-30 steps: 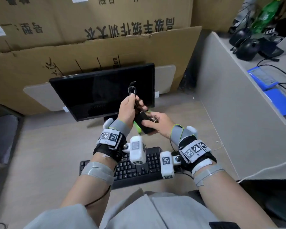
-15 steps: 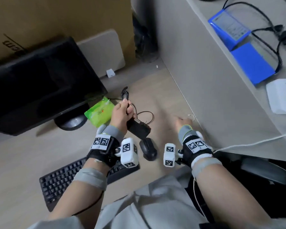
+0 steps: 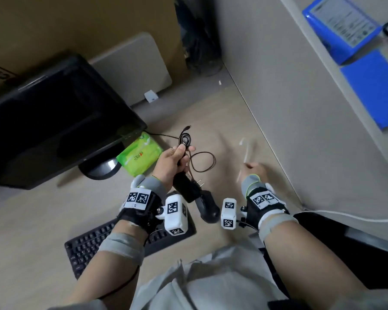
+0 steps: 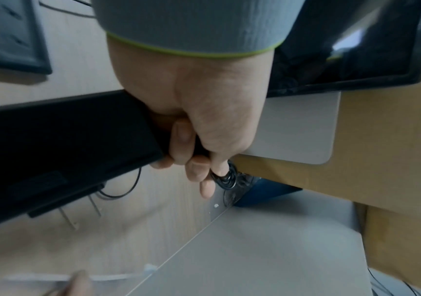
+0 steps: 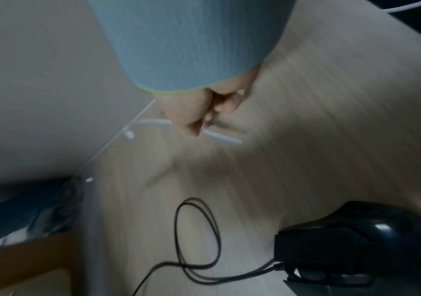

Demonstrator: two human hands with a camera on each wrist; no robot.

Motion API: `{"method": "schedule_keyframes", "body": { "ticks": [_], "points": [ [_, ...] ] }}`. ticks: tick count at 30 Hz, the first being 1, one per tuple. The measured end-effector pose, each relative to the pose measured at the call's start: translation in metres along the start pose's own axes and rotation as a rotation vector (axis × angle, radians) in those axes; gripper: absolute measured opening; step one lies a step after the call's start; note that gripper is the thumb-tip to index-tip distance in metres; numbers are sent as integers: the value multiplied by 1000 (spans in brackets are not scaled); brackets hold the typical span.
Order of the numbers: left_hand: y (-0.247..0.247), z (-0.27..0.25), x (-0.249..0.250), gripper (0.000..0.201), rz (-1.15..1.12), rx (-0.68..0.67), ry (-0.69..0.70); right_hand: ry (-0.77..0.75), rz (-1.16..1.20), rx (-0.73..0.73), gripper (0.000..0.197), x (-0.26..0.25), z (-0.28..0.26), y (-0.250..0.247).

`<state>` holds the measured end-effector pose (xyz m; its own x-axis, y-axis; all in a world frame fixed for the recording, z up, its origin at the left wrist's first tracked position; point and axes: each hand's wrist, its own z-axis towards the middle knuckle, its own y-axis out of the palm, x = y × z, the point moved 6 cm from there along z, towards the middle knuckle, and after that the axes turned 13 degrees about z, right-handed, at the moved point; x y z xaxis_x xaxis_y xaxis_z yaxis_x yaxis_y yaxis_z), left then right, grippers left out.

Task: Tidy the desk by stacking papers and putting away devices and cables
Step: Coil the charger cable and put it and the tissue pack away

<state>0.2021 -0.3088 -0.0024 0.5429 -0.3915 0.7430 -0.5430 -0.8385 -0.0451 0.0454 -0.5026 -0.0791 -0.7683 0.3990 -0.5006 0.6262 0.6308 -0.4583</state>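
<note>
Pale wood makes up the desk (image 3: 43, 220), fenced on its right by a grey partition (image 3: 311, 130). Nearest the person lies a black keyboard (image 3: 87, 249), with a black mouse (image 3: 207, 208) just to its right.

Above these the left hand (image 3: 169, 164) has its fingers curled round a black charger (image 3: 186, 191), prongs pointing right, while the thumb and forefinger pinch its coiled black cord (image 3: 185, 139) upright. A loose loop of thin dark cable (image 3: 203, 159) hangs from the same hand over the desk.

To the right, the right hand (image 3: 254, 173) is blurred by motion; it looks closed in a pinch on a white cable (image 3: 245, 153) lying close to the partition, though the wrist view is too smeared to be sure of the grip.

Farther back a green tissue pack (image 3: 140, 156) sits against the foot of the black monitor (image 3: 54, 121). Beyond the partition, blue folders (image 3: 367, 63) lie on the neighbouring desk.

As for progress, the charger seems gathered but not yet stowed, the white cable is only now being collected, and the keyboard and mouse remain out. No papers show on this desk, so their stacking cannot be judged.
</note>
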Motion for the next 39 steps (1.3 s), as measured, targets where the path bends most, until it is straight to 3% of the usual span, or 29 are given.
{"method": "schedule_keyframes", "body": {
  "ticks": [2, 5, 8, 10, 16, 21, 25, 27, 30, 32, 39],
  "points": [
    [-1, -4, 11, 31, 4, -42, 24, -146, 99, -77, 15, -34, -18, 11],
    [-8, -18, 23, 21, -37, -101, 84, -256, 274, -337, 8, -81, -58, 42],
    [-23, -36, 27, 11, -112, -89, 72, -394, 181, -572, 11, -116, -103, 73],
    [-41, -51, 30, 18, -135, -67, 104, -447, 102, -718, 12, -125, -137, 94],
    [-112, -96, 26, 30, -169, 113, 179, -495, 24, -947, 6, -121, -225, 128],
    [-169, -120, 4, 34, -254, 321, 149, -508, 51, -1103, 10, -122, -290, 137],
    [-190, -136, -8, 29, -211, 366, 177, -393, 170, -1295, 21, -120, -343, 143],
    [-198, -148, -9, 26, -183, 357, 203, -476, 148, -1261, 20, -120, -360, 150],
    [-209, -165, -9, 35, -169, 334, 234, -848, -45, -1040, 17, -118, -369, 161],
    [-215, -173, -8, 35, -144, 334, 248, -976, -156, -901, 19, -115, -366, 166],
    [-223, -186, -13, 37, -61, 340, 287, -894, -328, -921, 22, -98, -380, 176]
  ]
}}
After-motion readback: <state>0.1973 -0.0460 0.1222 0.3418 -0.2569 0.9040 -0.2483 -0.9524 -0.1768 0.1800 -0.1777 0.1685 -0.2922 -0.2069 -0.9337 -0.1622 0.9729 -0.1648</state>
